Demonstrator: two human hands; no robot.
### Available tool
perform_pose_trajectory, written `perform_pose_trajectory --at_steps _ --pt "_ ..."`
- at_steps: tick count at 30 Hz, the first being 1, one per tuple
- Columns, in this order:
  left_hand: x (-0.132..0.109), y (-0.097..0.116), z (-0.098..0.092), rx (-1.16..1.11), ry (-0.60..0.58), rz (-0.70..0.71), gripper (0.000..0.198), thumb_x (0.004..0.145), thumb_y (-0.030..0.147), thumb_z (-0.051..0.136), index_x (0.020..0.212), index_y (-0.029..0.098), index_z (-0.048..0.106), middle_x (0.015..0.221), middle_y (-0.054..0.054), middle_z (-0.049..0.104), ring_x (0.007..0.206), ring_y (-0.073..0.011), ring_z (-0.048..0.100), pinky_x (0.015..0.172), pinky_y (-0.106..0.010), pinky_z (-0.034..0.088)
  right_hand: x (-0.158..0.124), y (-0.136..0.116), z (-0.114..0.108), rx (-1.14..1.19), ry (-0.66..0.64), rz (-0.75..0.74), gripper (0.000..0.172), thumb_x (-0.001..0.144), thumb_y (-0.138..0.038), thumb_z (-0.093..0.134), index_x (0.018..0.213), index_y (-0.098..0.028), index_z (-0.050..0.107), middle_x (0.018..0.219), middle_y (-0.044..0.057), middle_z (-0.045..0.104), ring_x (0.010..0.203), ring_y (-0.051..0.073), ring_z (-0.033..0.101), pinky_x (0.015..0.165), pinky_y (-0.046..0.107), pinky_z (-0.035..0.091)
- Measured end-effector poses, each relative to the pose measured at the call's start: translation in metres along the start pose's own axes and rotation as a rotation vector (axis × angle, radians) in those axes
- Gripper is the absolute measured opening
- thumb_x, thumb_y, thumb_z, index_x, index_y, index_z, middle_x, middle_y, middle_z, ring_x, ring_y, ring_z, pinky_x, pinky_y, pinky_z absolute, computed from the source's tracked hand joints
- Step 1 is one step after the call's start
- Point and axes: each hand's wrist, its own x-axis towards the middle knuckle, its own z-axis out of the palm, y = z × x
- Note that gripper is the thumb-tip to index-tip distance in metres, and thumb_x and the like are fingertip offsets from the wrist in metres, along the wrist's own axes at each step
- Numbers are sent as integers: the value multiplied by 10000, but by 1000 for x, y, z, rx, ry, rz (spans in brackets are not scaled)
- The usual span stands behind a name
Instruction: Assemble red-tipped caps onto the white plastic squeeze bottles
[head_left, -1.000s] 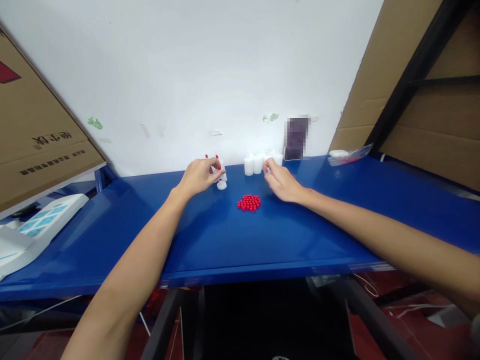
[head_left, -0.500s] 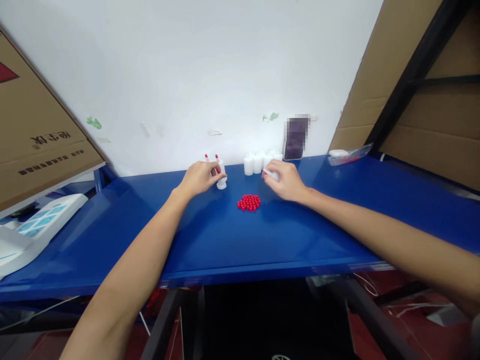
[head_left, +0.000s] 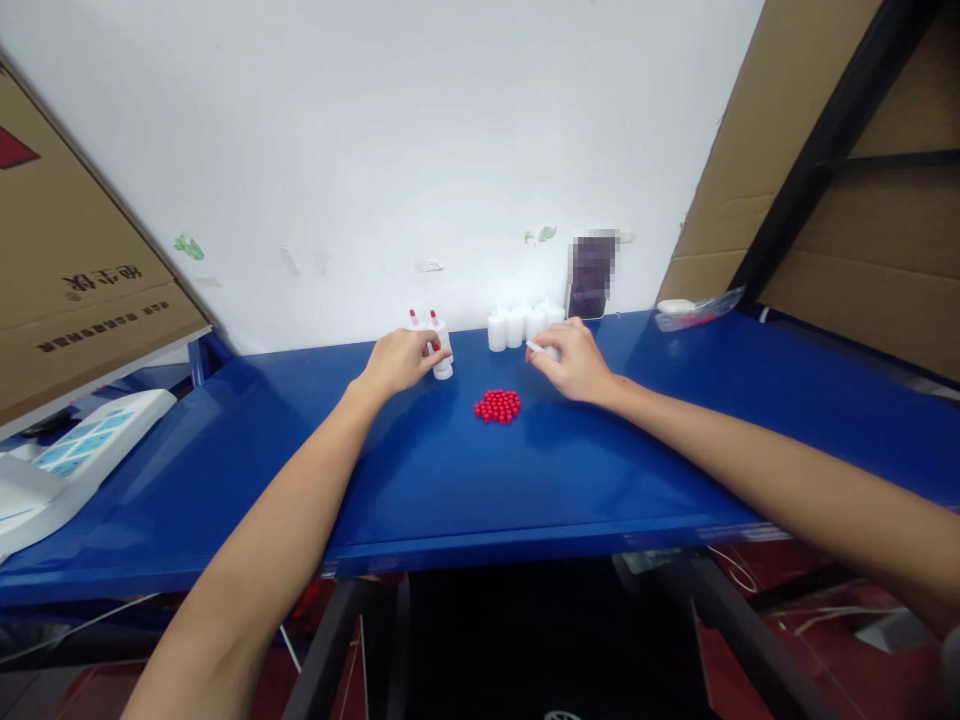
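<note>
On the blue table (head_left: pixel 450 480), my left hand (head_left: pixel 397 362) is closed around a small white bottle (head_left: pixel 443 360), with a red cap showing between its fingers. Two more red-capped white bottles (head_left: pixel 420 322) stand just behind it. My right hand (head_left: pixel 574 362) is closed on another small white bottle (head_left: pixel 546 350), lying tilted with its tip pointing left. A tight pile of several small red caps (head_left: pixel 498 405) lies between both hands. A row of uncapped white bottles (head_left: pixel 517 326) stands behind my right hand by the wall.
A white scale or keypad device (head_left: pixel 60 460) sits at the table's left end under a cardboard box (head_left: pixel 67 260). A dark phone-like item (head_left: pixel 592 275) leans on the wall. A clear plastic bag (head_left: pixel 694 310) lies at the back right, next to cardboard and a black frame (head_left: pixel 825 140).
My right hand took a white bottle from the back row and drew it towards the red caps. My left hand lowered slightly, still holding its bottle.
</note>
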Motion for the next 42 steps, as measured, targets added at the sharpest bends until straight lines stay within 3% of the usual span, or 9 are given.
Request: perform_pose_trajectory --at_steps 8,15,21,28,34,42 --pt "0 -1 2 -59 111 -12 342 931 514 559 845 214 699 725 -57 695 634 -175 577 612 -290 358 -3 1 -1 73 -30 72 254 795 -321 493 623 -184 619 518 8 489 574 155 412 615 319 295" --pt "-2 27 -17 -11 191 -42 376 974 419 451 790 194 689 688 -57 665 626 -183 574 624 -306 366 -4 1 0 120 -39 51 264 808 -314 490 607 -168 580 528 -12 443 537 122 383 577 294 283" --pt "-4 56 -16 -60 40 186 354 931 342 456 665 181 624 599 -43 604 580 -154 507 650 -325 377 -3 0 1 122 -82 25 253 812 -298 486 590 -181 515 538 -24 396 545 118 373 576 289 276" --pt "-7 66 -2 -205 -150 169 360 928 363 432 616 195 501 581 -49 576 524 -143 457 571 -333 330 -3 1 2 104 -124 24 253 813 -294 492 585 -192 451 538 -31 367 547 117 365 575 290 260" --pt "-7 67 1 -213 -295 202 388 947 391 424 630 191 524 564 -37 573 522 -153 483 576 -325 341 -3 0 2 97 -157 32 255 813 -301 496 586 -191 460 545 -26 395 559 121 370 583 296 259" --pt "-8 65 3 -243 -307 242 421 970 438 411 644 192 516 556 -22 556 515 -139 476 573 -311 331 -3 0 2 88 -177 38 255 824 -303 504 600 -180 509 556 -21 432 568 125 406 583 288 277"
